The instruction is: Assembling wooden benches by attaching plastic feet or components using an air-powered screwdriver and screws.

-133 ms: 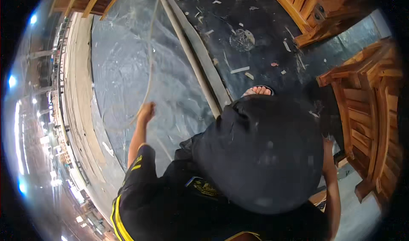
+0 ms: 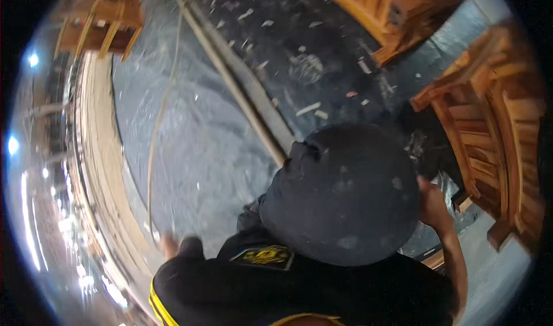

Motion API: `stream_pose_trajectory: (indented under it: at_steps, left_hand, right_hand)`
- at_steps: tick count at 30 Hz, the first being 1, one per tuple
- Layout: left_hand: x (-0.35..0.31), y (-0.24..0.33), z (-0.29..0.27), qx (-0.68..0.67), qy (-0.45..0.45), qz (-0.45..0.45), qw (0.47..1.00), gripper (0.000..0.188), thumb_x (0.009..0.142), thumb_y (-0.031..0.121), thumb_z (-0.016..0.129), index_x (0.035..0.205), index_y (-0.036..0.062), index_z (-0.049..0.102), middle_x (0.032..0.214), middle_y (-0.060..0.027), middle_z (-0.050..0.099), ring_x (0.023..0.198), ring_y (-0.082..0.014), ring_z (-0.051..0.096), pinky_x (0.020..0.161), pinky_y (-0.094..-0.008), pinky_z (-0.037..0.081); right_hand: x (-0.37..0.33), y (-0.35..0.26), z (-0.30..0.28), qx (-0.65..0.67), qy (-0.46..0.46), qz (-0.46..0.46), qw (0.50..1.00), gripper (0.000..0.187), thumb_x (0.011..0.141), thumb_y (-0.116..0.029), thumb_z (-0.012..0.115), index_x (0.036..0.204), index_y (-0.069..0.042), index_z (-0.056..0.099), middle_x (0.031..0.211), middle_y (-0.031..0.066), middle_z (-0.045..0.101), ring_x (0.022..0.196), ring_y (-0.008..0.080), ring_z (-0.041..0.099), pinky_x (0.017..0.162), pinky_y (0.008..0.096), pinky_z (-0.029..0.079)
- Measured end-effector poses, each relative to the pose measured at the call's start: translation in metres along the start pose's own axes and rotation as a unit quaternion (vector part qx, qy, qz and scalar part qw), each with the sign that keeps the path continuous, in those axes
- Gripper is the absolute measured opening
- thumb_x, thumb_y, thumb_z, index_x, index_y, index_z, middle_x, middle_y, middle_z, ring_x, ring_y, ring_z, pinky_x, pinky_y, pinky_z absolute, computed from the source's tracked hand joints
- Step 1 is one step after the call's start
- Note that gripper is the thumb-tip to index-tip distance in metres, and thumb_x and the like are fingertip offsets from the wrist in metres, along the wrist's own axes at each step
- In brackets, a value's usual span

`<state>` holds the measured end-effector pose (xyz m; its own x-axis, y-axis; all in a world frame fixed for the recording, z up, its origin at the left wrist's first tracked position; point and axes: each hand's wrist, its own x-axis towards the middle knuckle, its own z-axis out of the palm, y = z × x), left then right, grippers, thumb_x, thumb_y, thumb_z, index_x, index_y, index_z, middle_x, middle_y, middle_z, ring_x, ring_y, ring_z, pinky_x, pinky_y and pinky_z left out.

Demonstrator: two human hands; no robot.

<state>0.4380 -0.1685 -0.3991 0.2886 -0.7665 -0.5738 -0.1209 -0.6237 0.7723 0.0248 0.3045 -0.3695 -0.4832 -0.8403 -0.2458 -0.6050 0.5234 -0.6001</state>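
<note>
Your left hand [image 2: 168, 245], blurred, is near the visible lower end of a pale cord [image 2: 151, 159], which curves upward against the grey floor [image 2: 201, 124], left of a pole [image 2: 231, 83]. Your right hand [image 2: 433, 206] adjoins dark cloth [image 2: 345, 199]. Whether either hand is grasping or released cannot be told.

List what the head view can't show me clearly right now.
Left hand: head view; blur hides its grip, if any, on the pale cord.
Right hand: head view; partly hidden by dark clothing, any hold unclear.
Wooden furniture, upper right: head view; cut off by the top edge.
</note>
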Motion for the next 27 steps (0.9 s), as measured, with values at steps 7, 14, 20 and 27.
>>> stream_pose_trajectory:
  at_steps: [7, 14, 20, 27]
  left_hand:
    - [-0.038, 0.04, 0.165, 0.271, -0.302, 0.091, 0.909, 0.032, 0.093, 0.032, 0.051, 0.1, 0.0015, 0.06, 0.059, 0.0013, 0.049, 0.046, -0.0062, 0.041, 0.039, -0.0225, 0.03]
    - [-0.09, -0.04, 0.302, 0.481, -0.586, 0.107, 0.643, 0.034, 0.093, 0.031, 0.052, 0.094, -0.002, 0.061, 0.06, 0.001, 0.05, 0.048, -0.0036, 0.041, 0.04, -0.02, 0.029]
    - [-0.211, -0.12, 0.418, 0.466, -0.715, -0.058, 0.518, 0.035, 0.093, 0.032, 0.053, 0.087, -0.0005, 0.063, 0.061, 0.0011, 0.045, 0.047, -0.0054, 0.039, 0.038, -0.0205, 0.024]
    - [-0.237, -0.18, 0.46, 0.456, -0.682, -0.152, 0.552, 0.033, 0.091, 0.032, 0.056, 0.084, -0.0005, 0.058, 0.06, 0.0019, 0.044, 0.043, -0.0061, 0.037, 0.036, -0.0194, 0.023]
  right_hand:
    - [-0.021, 0.006, 0.013, -0.041, -0.081, 0.029, 0.995, 0.043, 0.057, -0.01, 0.069, 0.098, -0.004, 0.056, 0.085, 0.015, 0.061, 0.075, 0.0362, 0.061, 0.063, 0.0409, 0.05]
    - [0.0, 0.024, 0.032, -0.197, -0.104, -0.044, 0.974, 0.046, 0.06, -0.013, 0.066, 0.103, -0.004, 0.053, 0.081, 0.0101, 0.055, 0.063, 0.03, 0.06, 0.053, 0.0411, 0.048]
    - [-0.005, -0.012, 0.017, -0.116, -0.093, 0.06, 0.987, 0.044, 0.062, -0.014, 0.066, 0.102, -0.005, 0.049, 0.082, 0.0116, 0.055, 0.065, 0.0326, 0.061, 0.055, 0.044, 0.048]
    - [0.044, -0.009, 0.089, 0.038, 0.078, 0.215, 0.973, 0.041, 0.063, -0.015, 0.066, 0.098, -0.005, 0.047, 0.088, 0.0145, 0.06, 0.072, 0.0345, 0.063, 0.059, 0.046, 0.05]
